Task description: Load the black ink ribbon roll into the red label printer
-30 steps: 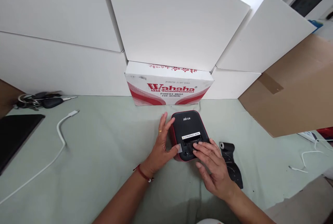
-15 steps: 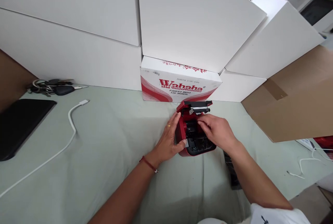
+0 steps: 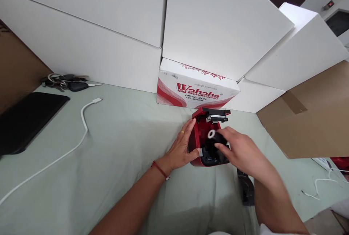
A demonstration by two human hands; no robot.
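A small red and black label printer [image 3: 193, 141] stands on the cloth with its lid [image 3: 216, 111] raised. My left hand [image 3: 180, 147] grips its left side, thumb on the grey tab at the front and fingers along the side wall. Between the thumb and fingers of my right hand [image 3: 241, 148] is a black label roll [image 3: 219, 139], tilted over the open compartment, its white core facing left. Part of the roll is hidden by my fingers. To the right of the printer lies another black strip [image 3: 247, 190], partly covered by my right forearm.
Behind the printer stands a Wahaha water carton [image 3: 197, 95] against white boxes [image 3: 218, 27]. On the left are a white cable [image 3: 84, 126], keys [image 3: 77, 85] and a flat black object [image 3: 32, 118]. A brown cardboard panel [image 3: 321, 126] rises at the right.
The printer's lid has gone from shut to raised. My right hand reached inside, took hold of the black roll and lifted it up. My left hand has stayed on the printer's side.
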